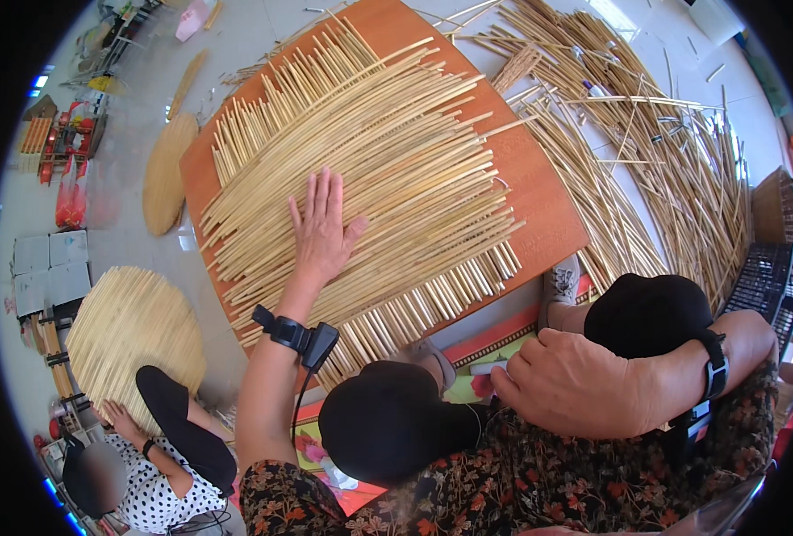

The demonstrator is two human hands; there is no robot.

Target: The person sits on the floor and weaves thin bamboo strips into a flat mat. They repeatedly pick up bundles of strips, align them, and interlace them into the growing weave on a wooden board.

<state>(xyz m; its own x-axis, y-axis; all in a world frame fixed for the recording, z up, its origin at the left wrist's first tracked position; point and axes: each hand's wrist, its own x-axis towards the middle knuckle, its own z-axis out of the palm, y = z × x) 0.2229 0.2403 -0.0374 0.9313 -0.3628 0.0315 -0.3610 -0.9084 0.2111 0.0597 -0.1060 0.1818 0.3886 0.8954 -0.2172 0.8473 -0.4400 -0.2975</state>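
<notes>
My left hand [323, 234] lies flat with fingers spread on the upper layer of a mat of straw-coloured stalks [396, 179]. Beneath it, a second layer of stalks [361, 330] crosses at an angle, its ends showing at the far and near edges. Both layers rest on a reddish-brown wooden tabletop [548, 214]. Off to the right, above my lap, my right hand [575, 380] is closed, its fingers curled in. A pale, slim thing [486, 367] shows by its fingertips; whether the hand grips it is unclear.
Loose stalks [655, 152] lie heaped on the floor at the right, near a wicker basket [776, 210] and a dark crate [763, 281]. At lower left, another person [160, 482] touches a round stalk mat [137, 326]. An oval mat [169, 174] lies left of the table.
</notes>
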